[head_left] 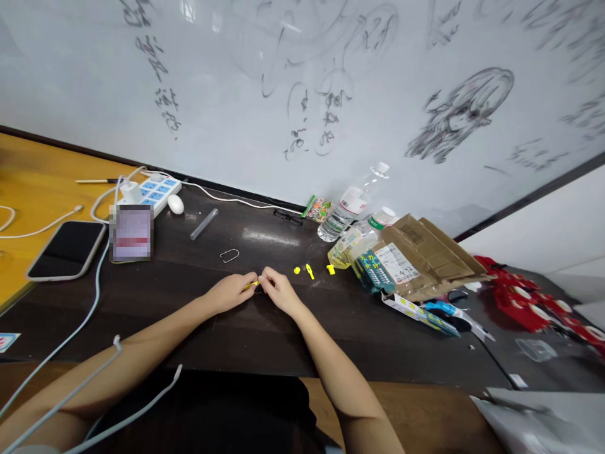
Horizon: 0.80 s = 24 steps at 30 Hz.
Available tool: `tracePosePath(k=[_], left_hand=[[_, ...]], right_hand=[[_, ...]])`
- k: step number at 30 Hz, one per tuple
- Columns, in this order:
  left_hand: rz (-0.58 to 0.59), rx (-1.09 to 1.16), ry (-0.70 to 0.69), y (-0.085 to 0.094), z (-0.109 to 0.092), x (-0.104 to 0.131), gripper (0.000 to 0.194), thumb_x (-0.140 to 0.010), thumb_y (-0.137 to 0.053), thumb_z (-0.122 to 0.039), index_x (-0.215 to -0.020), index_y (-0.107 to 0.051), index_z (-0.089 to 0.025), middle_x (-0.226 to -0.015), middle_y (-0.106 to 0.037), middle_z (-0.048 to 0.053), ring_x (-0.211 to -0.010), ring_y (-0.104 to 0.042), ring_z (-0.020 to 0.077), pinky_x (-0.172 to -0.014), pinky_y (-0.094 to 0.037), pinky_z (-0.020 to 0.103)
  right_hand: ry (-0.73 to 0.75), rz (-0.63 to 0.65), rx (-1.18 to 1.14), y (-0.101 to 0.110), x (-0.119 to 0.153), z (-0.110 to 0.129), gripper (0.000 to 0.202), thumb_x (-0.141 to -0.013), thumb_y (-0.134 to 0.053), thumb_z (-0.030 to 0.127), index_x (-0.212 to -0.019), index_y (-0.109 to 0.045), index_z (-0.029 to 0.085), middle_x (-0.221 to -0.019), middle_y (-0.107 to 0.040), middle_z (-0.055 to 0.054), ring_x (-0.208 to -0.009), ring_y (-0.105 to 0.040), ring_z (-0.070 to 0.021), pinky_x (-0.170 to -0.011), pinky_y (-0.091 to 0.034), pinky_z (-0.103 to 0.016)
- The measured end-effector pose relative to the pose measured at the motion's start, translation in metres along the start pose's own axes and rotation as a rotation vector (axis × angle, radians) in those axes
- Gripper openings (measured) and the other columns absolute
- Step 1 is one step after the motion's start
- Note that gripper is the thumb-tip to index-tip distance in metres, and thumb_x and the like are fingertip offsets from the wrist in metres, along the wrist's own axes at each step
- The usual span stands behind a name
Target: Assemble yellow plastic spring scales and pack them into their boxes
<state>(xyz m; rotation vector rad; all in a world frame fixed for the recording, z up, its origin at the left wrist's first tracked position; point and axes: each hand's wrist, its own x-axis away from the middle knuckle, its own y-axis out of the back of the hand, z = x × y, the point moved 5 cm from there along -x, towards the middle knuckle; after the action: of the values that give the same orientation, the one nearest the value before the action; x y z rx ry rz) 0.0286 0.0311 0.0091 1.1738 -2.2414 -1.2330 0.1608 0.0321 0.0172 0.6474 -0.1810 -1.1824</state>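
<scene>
Close together over the dark desk (265,340), both hands meet at a small yellow piece (250,285). My left hand (232,291) pinches this thin yellow piece, which pokes out past the fingertips. Fingers of my right hand (280,291) are closed right beside it, at its right end; a small dark curved bit shows below them, too small to name. What the right fingertips hold is hidden. To the right lie a round yellow piece (297,270), a long yellow piece (310,272) and a blocky yellow piece (331,269). A bent wire loop (230,255) lies beyond my left hand.
At left are a phone (69,250), a power strip (158,189) with cables and a clear tube (204,224). Rightward stand a water bottle (347,208), a tilted bottle (352,246), a cardboard package (420,255) and a narrow open box (420,313). A whiteboard (227,126) rises behind.
</scene>
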Motion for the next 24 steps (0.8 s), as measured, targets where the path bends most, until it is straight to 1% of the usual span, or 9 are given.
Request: tracePosePath(k=[7,12,15,19,22,24], left_hand=[[-0.042,-0.127,0.025,0.0036,-0.0010,0.0013,0.024,-0.092,-0.035,-0.036,-0.088,-0.052,-0.020,-0.067,-0.060,0.002,-0.060,-0.057,0.0185,-0.053,-0.027,0.024],[-0.053,-0.140,0.015,0.0008,0.0008,0.0011,0.024,-0.092,-0.036,-0.036,-0.088,-0.053,-0.020,-0.067,-0.061,0.002,-0.059,-0.057,0.0183,-0.053,-0.027,0.024],[-0.051,-0.070,-0.005,0.0000,0.0021,0.0006,0.023,-0.092,-0.036,-0.034,-0.086,-0.053,-0.020,-0.065,-0.058,0.000,-0.057,-0.054,0.0164,-0.054,-0.028,0.024],[-0.057,0.134,-0.036,0.0017,0.0012,-0.0005,0.024,-0.092,-0.036,-0.033,-0.081,-0.053,-0.020,-0.063,-0.053,-0.003,-0.057,-0.050,0.0132,-0.056,-0.030,0.023],[-0.056,0.262,-0.026,0.0028,0.0001,-0.0010,0.027,-0.092,-0.037,-0.035,-0.079,-0.053,-0.018,-0.062,-0.048,-0.004,-0.057,-0.046,0.0117,-0.056,-0.030,0.022],[-0.053,0.299,-0.011,0.0029,0.0001,-0.0010,0.028,-0.091,-0.037,-0.036,-0.078,-0.053,-0.018,-0.061,-0.046,-0.005,-0.056,-0.043,0.0110,-0.055,-0.029,0.021]], right_hand=[[-0.037,-0.002,-0.017,0.0009,-0.0002,-0.0025,0.025,-0.089,-0.041,0.034,-0.068,-0.039,0.021,-0.058,-0.044,0.005,-0.055,-0.040,-0.0107,-0.060,-0.033,-0.023],[-0.011,-0.002,0.038,-0.0019,0.0009,0.0011,0.023,-0.089,-0.041,0.033,-0.069,-0.043,0.020,-0.060,-0.044,0.005,-0.056,-0.041,-0.0105,-0.060,-0.034,-0.023],[-0.003,-0.007,0.052,-0.0022,0.0013,0.0015,0.023,-0.089,-0.041,0.033,-0.070,-0.044,0.020,-0.060,-0.044,0.005,-0.057,-0.041,-0.0106,-0.060,-0.034,-0.023],[-0.011,-0.008,0.001,-0.0011,0.0011,-0.0010,0.024,-0.090,-0.042,0.034,-0.070,-0.042,0.020,-0.059,-0.045,0.005,-0.056,-0.041,-0.0108,-0.061,-0.035,-0.023],[-0.009,0.010,-0.061,-0.0007,0.0009,-0.0018,0.024,-0.090,-0.042,0.035,-0.071,-0.042,0.020,-0.058,-0.047,0.005,-0.055,-0.042,-0.0106,-0.061,-0.036,-0.023],[-0.006,0.032,-0.101,-0.0011,0.0008,-0.0018,0.024,-0.091,-0.042,0.035,-0.072,-0.042,0.020,-0.059,-0.048,0.005,-0.055,-0.042,-0.0100,-0.059,-0.036,-0.023]])
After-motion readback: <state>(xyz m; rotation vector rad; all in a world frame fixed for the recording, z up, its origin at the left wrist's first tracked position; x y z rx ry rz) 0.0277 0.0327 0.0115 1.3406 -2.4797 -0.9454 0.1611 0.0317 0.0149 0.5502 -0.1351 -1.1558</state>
